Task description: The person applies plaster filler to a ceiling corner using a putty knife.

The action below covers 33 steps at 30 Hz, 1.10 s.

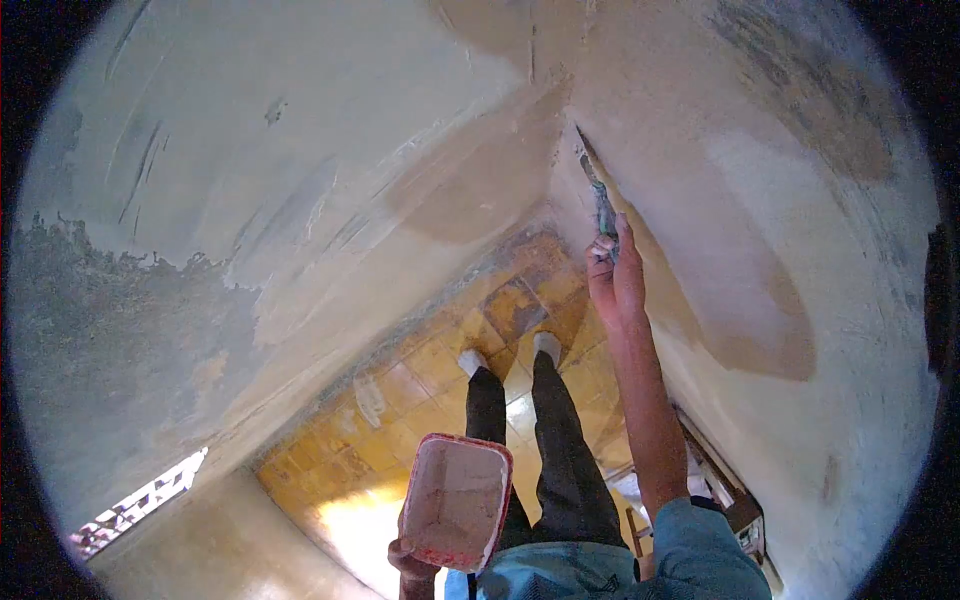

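My right hand [615, 265] reaches up into the corner where two walls meet, its fingers wrapped round the handle of a putty knife [597, 190]. The knife's handle is smeared with plaster, and its blade points up along the right wall [740, 230], close to the corner. Low in front of my body, my left hand [412, 560] grips the side of a red-rimmed rectangular tub [460, 495]. Pale greyish residue coats the inside of the tub. Part of my left hand is hidden behind the tub.
The left wall [330, 150] has damp-looking brownish patches and a rough grey area. Yellow-brown tiles [400, 400] cover the floor under my feet. A wooden piece of furniture [735, 500] stands behind my right arm. A bright lattice opening [140, 505] is at lower left.
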Available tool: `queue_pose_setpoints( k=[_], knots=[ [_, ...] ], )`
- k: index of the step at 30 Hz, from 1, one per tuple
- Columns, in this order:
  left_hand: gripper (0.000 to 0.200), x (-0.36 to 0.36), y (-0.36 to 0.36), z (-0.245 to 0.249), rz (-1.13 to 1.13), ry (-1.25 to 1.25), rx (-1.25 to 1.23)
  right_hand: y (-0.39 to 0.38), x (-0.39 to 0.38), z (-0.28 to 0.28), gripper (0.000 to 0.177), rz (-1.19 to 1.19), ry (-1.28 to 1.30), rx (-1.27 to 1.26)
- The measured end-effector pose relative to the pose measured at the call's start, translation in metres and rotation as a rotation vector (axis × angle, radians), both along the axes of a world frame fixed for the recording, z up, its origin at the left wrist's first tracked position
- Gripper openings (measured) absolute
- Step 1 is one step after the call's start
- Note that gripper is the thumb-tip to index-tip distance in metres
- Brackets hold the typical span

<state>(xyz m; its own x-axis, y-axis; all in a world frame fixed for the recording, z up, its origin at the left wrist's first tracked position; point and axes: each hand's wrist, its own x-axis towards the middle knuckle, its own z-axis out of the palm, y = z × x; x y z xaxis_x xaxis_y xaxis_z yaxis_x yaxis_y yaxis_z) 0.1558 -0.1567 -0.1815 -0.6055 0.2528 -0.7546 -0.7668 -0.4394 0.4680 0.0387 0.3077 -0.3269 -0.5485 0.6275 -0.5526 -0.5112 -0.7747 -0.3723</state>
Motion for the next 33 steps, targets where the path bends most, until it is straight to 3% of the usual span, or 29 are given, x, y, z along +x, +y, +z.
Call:
queue_pose_setpoints(
  k=[4,7,11,16,19,22,25,28,33],
  knots=[
    [0.083,0.009,-0.032,-0.019,0.16,-0.039,-0.148,-0.011,0.005,0.005,0.023,-0.04,-0.013,0.066],
    [0.081,0.003,-0.023,-0.014,0.06,0.0,-0.156,-0.019,0.015,0.016,0.024,0.008,-0.102,0.161],
    [0.079,0.013,-0.065,-0.033,0.066,-0.048,-0.026,-0.004,0.008,0.013,0.024,0.053,-0.136,0.18],
    [0.077,0.003,-0.038,-0.02,0.071,-0.057,-0.021,0.0,0.0,0.011,0.023,0.033,-0.063,0.136],
    [0.077,-0.001,-0.05,-0.032,0.058,-0.104,0.548,-0.003,-0.002,0.009,0.024,-0.015,-0.027,0.11],
    [0.077,-0.005,-0.011,-0.009,0.042,-0.017,-0.152,-0.012,0.001,0.008,0.023,-0.059,-0.004,0.082],
    [0.078,-0.003,-0.033,-0.02,0.054,-0.06,0.034,-0.017,0.015,0.017,0.023,-0.035,-0.027,0.09],
    [0.079,-0.001,-0.007,-0.009,0.121,-0.034,-0.004,-0.009,0.015,0.027,0.024,0.107,-0.105,0.137],
    [0.082,0.004,-0.042,-0.031,0.048,-0.015,-0.018,0.0,0.006,0.018,0.024,0.025,-0.102,0.151]
  ],
)
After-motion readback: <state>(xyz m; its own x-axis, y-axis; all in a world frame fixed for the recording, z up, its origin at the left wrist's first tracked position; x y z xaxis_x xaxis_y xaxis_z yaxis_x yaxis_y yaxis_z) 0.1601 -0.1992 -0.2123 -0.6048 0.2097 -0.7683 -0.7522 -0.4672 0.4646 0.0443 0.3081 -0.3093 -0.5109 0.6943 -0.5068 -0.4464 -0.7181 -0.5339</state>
